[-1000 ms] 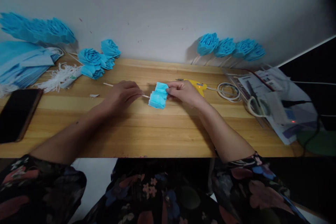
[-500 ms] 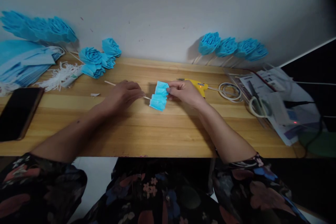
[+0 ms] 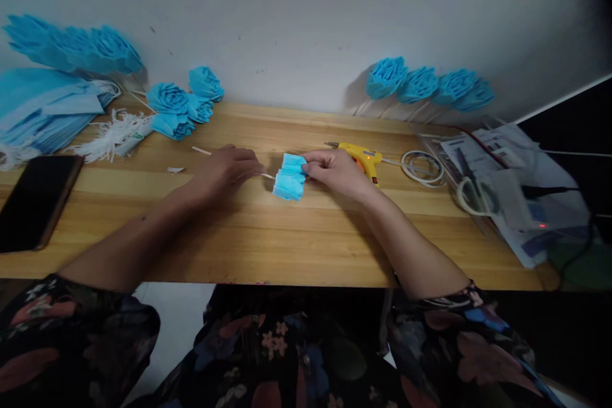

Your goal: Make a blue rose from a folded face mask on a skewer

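My left hand [image 3: 231, 171] is closed on a thin pale stick [image 3: 201, 151], which pokes out on both sides of the fingers. The stick's right end meets a pleated light-blue piece [image 3: 289, 185] above the table's middle. My right hand [image 3: 333, 171] pinches that piece at its right edge between thumb and fingers. Just behind my right hand lies a yellow glue gun [image 3: 363, 158] with a small orange light and a white cord.
Blue flowers on sticks [image 3: 387, 78] lean against the wall at right, others [image 3: 168, 99] at left. Blue masks [image 3: 43, 111], white strings [image 3: 117, 135] and a phone [image 3: 41, 203] lie left; scissors [image 3: 475, 196], papers and a power strip right.
The pleated blue piece has turned slightly, its upper part now closer to the lower folds. The whole view has shifted a little, uncovering more of the glue gun. Both hands keep their holds.
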The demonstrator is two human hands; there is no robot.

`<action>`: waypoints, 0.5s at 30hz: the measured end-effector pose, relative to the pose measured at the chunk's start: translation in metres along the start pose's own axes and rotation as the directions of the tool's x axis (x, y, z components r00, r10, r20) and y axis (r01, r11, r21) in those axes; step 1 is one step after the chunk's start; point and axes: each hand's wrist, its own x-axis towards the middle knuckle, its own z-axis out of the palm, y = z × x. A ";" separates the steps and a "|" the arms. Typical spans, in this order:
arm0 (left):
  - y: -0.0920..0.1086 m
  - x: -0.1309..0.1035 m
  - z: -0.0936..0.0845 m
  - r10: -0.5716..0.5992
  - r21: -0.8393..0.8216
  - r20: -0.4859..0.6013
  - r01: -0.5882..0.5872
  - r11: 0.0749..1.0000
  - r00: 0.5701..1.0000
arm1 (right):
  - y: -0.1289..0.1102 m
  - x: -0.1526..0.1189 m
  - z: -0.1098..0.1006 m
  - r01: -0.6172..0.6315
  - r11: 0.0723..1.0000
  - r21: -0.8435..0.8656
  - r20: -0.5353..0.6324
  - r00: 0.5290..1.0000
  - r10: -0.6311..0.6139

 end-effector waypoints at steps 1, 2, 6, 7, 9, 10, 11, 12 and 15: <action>-0.001 0.000 0.001 0.005 -0.008 -0.002 -0.005 1.000 1.000 | 0.000 0.000 0.000 0.002 1.000 -0.014 0.000 1.000 -0.002; -0.002 -0.001 0.002 0.011 -0.016 -0.005 -0.011 1.000 1.000 | 0.001 -0.001 0.000 0.003 1.000 -0.027 0.006 1.000 -0.003; -0.006 -0.002 0.005 0.043 -0.021 -0.047 -0.044 0.999 0.998 | -0.001 -0.004 0.000 0.010 0.997 -0.073 0.055 0.998 -0.006; -0.007 -0.002 0.006 0.056 -0.015 -0.058 -0.057 0.998 0.997 | -0.002 -0.005 0.000 0.013 0.997 -0.077 0.061 0.998 -0.008; -0.008 -0.003 0.005 0.077 -0.001 -0.063 -0.077 0.997 0.995 | -0.003 -0.006 0.000 0.020 0.998 -0.061 0.070 0.997 -0.015; -0.008 -0.003 0.005 0.084 0.003 -0.054 -0.084 0.996 0.995 | -0.004 -0.007 0.000 0.026 0.999 -0.041 0.074 0.997 -0.023; -0.008 -0.002 0.004 0.090 0.007 -0.039 -0.090 0.996 0.995 | -0.004 -0.007 -0.001 0.034 0.999 -0.018 0.080 0.996 -0.033; -0.008 -0.002 0.003 0.094 0.010 -0.023 -0.094 0.996 0.995 | -0.004 -0.007 -0.001 0.043 0.999 0.002 0.090 0.995 -0.043; -0.009 -0.002 0.002 0.084 0.021 0.004 -0.084 0.996 0.996 | -0.003 -0.007 -0.002 0.062 0.998 0.020 0.115 0.991 -0.064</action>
